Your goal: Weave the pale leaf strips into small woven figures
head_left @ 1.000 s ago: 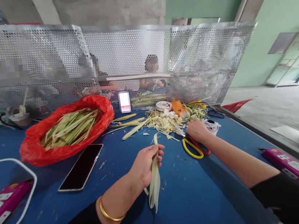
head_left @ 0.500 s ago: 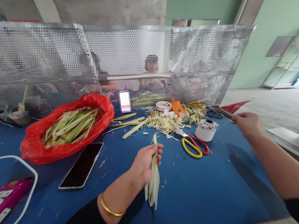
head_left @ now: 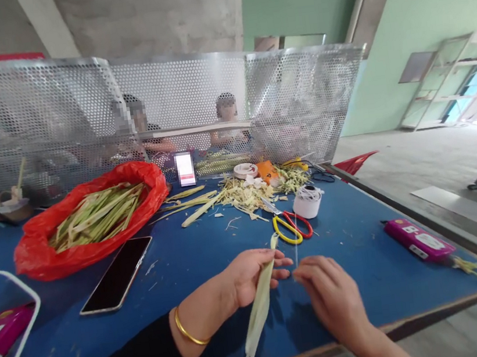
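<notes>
My left hand (head_left: pixel 255 273) is closed around a pale, papery leaf bundle (head_left: pixel 261 304), pinching its narrow upper end; the wider end hangs down toward me. Close by on its right, my right hand (head_left: pixel 332 292) has its thumb and forefinger pinched on a thin white thread (head_left: pixel 295 247). The thread runs up toward a white spool (head_left: pixel 307 201) standing on the blue table. Scissors with one yellow and one red handle (head_left: pixel 288 229) lie just beyond my hands, their blades pointing at a heap of leaf scraps (head_left: pixel 243 195).
A red plastic bag (head_left: pixel 32 252) of long leaf strips (head_left: pixel 100 214) stands at left, with a phone (head_left: pixel 117 276) before it. Purple boxes lie at the left (head_left: pixel 8 334) and right (head_left: pixel 420 239). A perforated metal screen (head_left: pixel 183 92) crosses the back; people sit behind it.
My right hand has come from the table's right edge to beside my left hand. The leaf bundle is tilted more. The view has turned rightward, revealing the right purple box.
</notes>
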A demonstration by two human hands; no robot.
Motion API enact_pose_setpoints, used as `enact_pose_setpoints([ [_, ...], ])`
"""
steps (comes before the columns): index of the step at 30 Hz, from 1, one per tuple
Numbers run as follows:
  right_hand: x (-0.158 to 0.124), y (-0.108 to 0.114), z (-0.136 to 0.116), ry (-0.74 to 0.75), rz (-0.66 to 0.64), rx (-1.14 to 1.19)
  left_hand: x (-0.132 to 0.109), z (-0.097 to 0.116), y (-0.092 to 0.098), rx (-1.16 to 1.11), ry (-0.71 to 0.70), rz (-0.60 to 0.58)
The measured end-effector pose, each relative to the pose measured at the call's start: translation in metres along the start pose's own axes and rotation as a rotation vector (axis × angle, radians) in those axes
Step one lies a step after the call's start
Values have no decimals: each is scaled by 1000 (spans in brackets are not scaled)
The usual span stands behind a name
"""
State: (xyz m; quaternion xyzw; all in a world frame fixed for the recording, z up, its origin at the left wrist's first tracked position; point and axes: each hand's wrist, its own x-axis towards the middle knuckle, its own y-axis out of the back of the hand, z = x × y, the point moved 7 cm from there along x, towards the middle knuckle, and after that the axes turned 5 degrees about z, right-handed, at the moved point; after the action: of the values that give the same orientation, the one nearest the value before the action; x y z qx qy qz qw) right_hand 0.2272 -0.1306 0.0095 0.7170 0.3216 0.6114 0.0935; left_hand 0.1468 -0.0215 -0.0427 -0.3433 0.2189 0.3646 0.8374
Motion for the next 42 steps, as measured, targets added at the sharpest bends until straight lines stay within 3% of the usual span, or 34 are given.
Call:
enact_pose_setpoints([
  [5,-10,-33,-26,184,-156,-48,3,4,-5,-61,28,-23],
  [9,-10,-31,-22,150,-225,84,3,14,8,-77,-17,61],
  [12,3,-26,8,-21,-286,178,2,20,19,-88,-54,99],
  [14,17,-26,47,-228,-293,35,1,26,27,-95,-86,120],
  [16,25,-39,88,-404,-496,-238,1,32,33,-102,-117,132],
  [18,37,-53,112,-434,-583,-291,0,37,38,-108,-142,138],
  [22,52,-83,131,-462,-677,-287,0,44,46,-128,-179,140],
  [25,55,-90,136,-531,-716,-247,1,46,50,-139,-202,141],
  [28,48,-77,143,-638,-758,-143,3,48,53,-151,-221,139],
  [34,1,-20,151,-911,-813,94,6,50,58,-198,-234,154],
  [36,-17,-6,149,-1171,-683,418,6,50,58,-211,-231,158],
  [38,-26,3,145,-1317,-540,655,6,49,57,-219,-225,162],
  [42,-22,0,129,-1426,-464,959,3,49,57,-218,-224,182],
])
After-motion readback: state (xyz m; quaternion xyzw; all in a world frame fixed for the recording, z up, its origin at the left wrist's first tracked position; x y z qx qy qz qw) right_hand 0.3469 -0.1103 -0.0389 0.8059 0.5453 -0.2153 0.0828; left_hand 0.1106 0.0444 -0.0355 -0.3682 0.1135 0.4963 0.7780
